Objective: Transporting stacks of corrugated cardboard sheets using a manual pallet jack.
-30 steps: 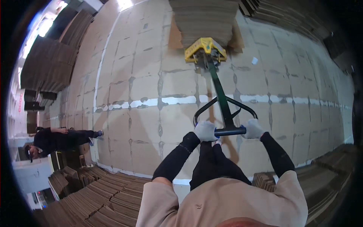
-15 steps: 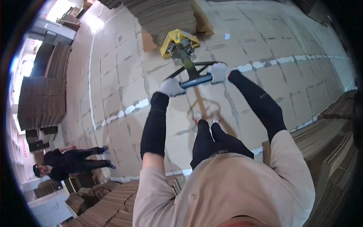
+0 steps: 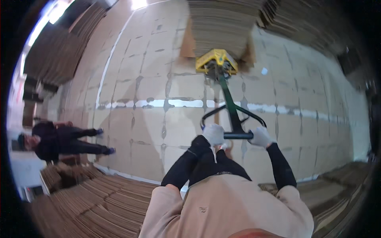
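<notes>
My gloved left fingers and right fingers curl closed around the two ends of the black handle of the pallet truck, lower centre of the frame. My white shoe shows just below the handle, so a sudden roll toward me could clip my foot. Farther up, a sharp tug or a wheel catching on the patched floor could make the cardboard stack lean or shed sheets. The truck looks sturdy: dark green shaft running to a yellow, angular body at upper centre, the stack rising behind.
</notes>
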{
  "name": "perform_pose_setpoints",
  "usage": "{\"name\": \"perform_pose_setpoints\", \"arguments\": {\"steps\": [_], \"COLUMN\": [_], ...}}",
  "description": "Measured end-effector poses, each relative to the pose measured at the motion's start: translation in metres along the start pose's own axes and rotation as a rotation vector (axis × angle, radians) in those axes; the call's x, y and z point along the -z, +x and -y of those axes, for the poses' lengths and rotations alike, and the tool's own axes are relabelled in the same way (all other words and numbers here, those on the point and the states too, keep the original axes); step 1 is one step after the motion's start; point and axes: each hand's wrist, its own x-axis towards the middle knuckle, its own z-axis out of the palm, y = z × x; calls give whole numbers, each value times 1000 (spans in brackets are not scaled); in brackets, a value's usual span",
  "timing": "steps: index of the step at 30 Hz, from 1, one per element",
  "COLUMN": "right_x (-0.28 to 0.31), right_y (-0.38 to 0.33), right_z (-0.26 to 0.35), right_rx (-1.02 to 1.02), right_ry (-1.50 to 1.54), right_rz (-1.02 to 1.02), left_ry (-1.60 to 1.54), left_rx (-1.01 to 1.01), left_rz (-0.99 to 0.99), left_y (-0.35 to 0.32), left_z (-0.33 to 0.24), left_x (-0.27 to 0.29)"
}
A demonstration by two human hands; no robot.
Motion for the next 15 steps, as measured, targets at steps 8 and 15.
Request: {"name": "perform_pose_setpoints", "arguments": {"steps": [8, 15], "right_x": [136, 194], "right_y": [36, 111], "right_z": [31, 62], "right_rx": [-109, -389], "right_ry": [119, 125], "right_rz": [73, -360], "left_ry": [-120, -215], "left_rx": [-400, -511], "left_rz": [-404, -560], "left_y": [-5, 32], "left_z": [8, 45], "left_x": [104, 213]}}
